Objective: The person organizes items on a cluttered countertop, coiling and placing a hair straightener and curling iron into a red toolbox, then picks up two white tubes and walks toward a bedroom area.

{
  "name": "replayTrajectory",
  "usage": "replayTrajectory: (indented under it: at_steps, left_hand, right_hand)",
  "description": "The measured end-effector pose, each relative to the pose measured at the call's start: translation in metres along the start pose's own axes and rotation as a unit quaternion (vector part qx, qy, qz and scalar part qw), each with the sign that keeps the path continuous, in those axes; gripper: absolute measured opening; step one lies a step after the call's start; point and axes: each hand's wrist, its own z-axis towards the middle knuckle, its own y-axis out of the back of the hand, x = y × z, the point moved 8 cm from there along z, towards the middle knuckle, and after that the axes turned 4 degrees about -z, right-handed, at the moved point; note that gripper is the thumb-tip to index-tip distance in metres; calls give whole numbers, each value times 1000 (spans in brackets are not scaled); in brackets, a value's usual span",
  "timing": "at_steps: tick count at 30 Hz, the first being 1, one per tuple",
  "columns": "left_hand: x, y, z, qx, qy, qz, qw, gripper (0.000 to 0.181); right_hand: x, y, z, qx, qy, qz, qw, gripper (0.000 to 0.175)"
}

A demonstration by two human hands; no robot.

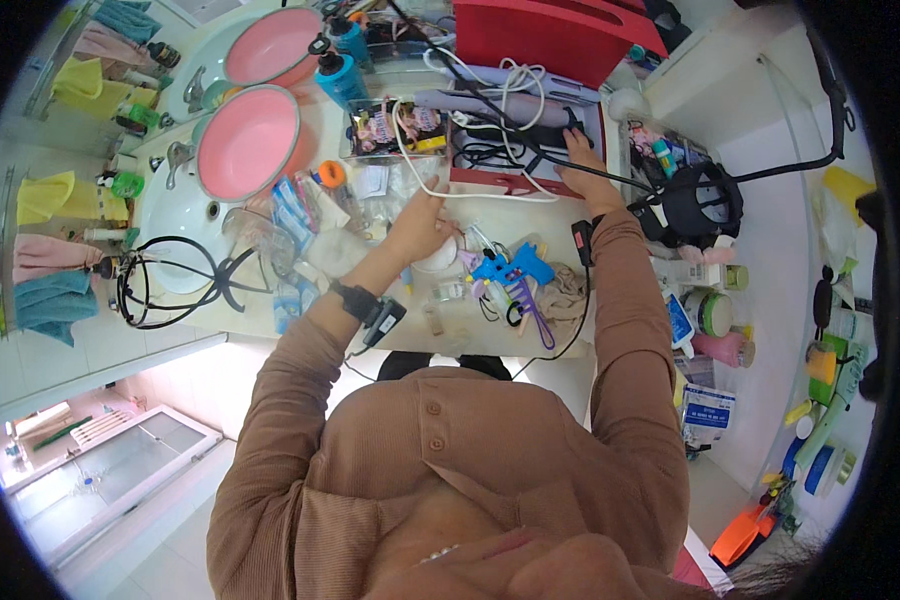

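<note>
My left hand [422,227] is over the countertop, its extended fingertip against a loop of white cord [487,197]; whether it grips the cord is unclear. My right hand [586,171] reaches over the edge of an open red box [495,180], with fingertips on a black object [540,136] inside. A lilac hair-styling tool [487,106] lies across the top of the box, tangled with white cord. Black cable [487,155] is coiled within the box. Nearer me lie a blue glue gun [529,264], a purple comb [525,304] and a crumpled beige cloth [566,296].
A pink basin [247,142] stands by the white sink [169,217], where black tubing [172,322] hangs over the edge. Blue pump bottle [339,79] and clear organiser [356,150] sit behind. A black cap [694,206] and shelved jars [709,313] are right. A black cable [607,174] crosses above.
</note>
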Motion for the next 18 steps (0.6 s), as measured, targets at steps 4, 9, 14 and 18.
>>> replayTrajectory:
  at_steps: [4, 9, 14, 18]
  left_hand:
    - [-11, 14, -20, -35, -12, -5, 999, 53]
    - [16, 50, -17, -108, 129, -57, 984, 36]
    - [-9, 117, 27, -298, -41, 137, 944, 39]
    - [-20, 110, 92, -241, -138, 278, 920, 44]
  right_hand:
    - [18, 5, 6, 5, -29, -41, 999, 42]
    - [67, 24, 17, -157, 101, -60, 981, 15]
    - [49, 6, -3, -146, -11, 81, 986, 34]
    - [57, -1, -23, -134, 34, 66, 988, 48]
